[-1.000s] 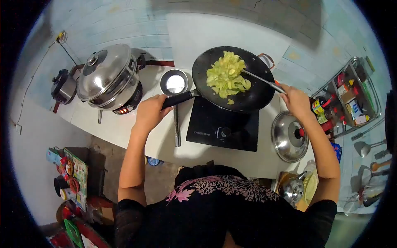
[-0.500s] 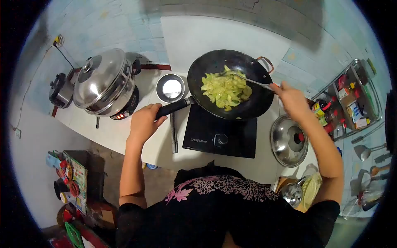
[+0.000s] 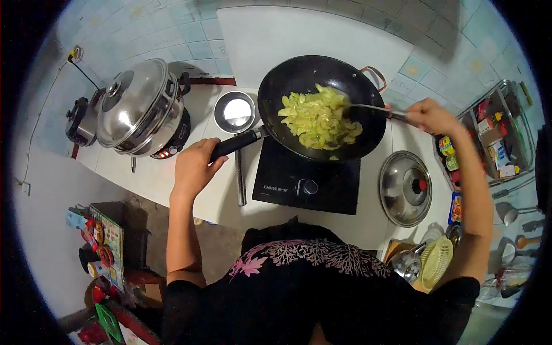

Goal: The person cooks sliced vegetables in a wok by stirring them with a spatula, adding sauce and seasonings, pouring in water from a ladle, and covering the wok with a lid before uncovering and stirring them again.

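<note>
My left hand [image 3: 196, 165] is wrapped round the black handle of a dark wok [image 3: 282, 72]. Pale green sliced vegetables [image 3: 316, 118] are heaped in the wok's middle. In my right hand [image 3: 434, 118] is the handle of a metal spatula [image 3: 376, 109]; its head sits at the right side of the heap, partly hidden by the slices. Under the wok lies a black induction cooker [image 3: 333, 192] with a round knob. Beside the wok's handle stands a small saucepan [image 3: 235, 112], its long handle pointing toward me.
A large lidded steel steamer [image 3: 141, 109] stands at left, a cooker [image 3: 85, 122] behind it. On the right are a domed pan lid [image 3: 404, 188], a kettle [image 3: 407, 264], a pale green basket [image 3: 434, 263] and a rack of bottles and packets [image 3: 497, 135]. Utensils hang on the right wall.
My right hand has moved right and outward with the spatula, whose head shifted from the heap's top to its right side. The vegetables spread slightly rightward. The left hand keeps its hold.
</note>
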`<state>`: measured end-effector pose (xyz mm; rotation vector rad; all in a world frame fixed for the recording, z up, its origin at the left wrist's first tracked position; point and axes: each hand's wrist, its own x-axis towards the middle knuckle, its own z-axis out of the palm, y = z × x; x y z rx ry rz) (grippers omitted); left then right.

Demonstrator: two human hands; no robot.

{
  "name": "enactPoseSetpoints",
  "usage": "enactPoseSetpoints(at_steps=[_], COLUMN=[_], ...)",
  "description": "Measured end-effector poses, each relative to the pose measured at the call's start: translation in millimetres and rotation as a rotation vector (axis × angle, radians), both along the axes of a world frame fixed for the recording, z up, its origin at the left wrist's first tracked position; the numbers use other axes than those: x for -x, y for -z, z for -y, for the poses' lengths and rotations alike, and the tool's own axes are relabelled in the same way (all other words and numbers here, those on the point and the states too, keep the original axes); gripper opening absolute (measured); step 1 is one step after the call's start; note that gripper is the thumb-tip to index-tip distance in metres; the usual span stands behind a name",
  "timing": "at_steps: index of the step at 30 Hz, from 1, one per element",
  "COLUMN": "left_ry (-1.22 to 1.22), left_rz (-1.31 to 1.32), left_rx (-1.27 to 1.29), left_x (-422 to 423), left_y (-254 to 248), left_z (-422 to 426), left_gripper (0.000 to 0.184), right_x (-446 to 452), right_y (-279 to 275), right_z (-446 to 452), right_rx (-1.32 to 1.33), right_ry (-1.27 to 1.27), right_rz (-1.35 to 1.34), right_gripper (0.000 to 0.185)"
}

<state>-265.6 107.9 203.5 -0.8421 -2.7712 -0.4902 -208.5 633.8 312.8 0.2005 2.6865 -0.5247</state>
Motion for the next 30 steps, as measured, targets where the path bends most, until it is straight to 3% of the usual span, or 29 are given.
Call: enactPoseSetpoints(at_steps=[3,8,12,16,19,22,25,26,27,28,29,30], left_ry=[0.005,0.016,-0.002,-0.011,-0.015,-0.013,-0.015,-0.012,-0.01,-0.007,-0.007,-0.01], left_rz=[0.018,-0.009,-0.014,0.032,0.045,0.043,0.041,0.026,0.011,0.015,0.016,0.018], left_rx=[-0.027,-0.023,-0.014,-0.037,-0.024,-0.025,-0.023,-0.022,-0.022,-0.034,-0.048,-0.058], left_x=[0,1,1,1,1,1,2,2,2,2,1,1], left_y=[-2,-2,-1,-1,-4,-4,-1,0,1,1,1,1], left_z=[0,1,-1,-1,-2,-2,-1,-1,-1,-1,-1,-1], left_gripper=[0.034,0.033,0.032,0.032,0.032,0.032,0.032,0.032,0.032,0.032,0.032,0.032], right_x=[0,-7,-20,-23,-26,-27,-29,-30,-27,-33,-35,-36], right_y=[68,47,9,-23,-39,-57,-44,-19,25,44,43,58], right_z=[17,22,22,9,-23,-31,5,22,13,41,77,76], right_rx=[0.321,0.323,0.071,-0.201,-0.394,0.066,0.19,0.246,0.392,0.261,0.35,0.396], right_ry=[0.042,-0.02,-0.153,-0.121,-0.355,0.002,0.06,0.126,-0.114,-0.04,0.318,0.297], right_rz=[-0.18,-0.247,-0.364,-0.436,-0.498,0.06,0.245,0.232,0.134,0.012,0.065,-0.025], right_gripper=[0.022,0.028,0.033,0.033,0.031,0.031,0.029,0.031,0.028,0.028,0.028,0.028])
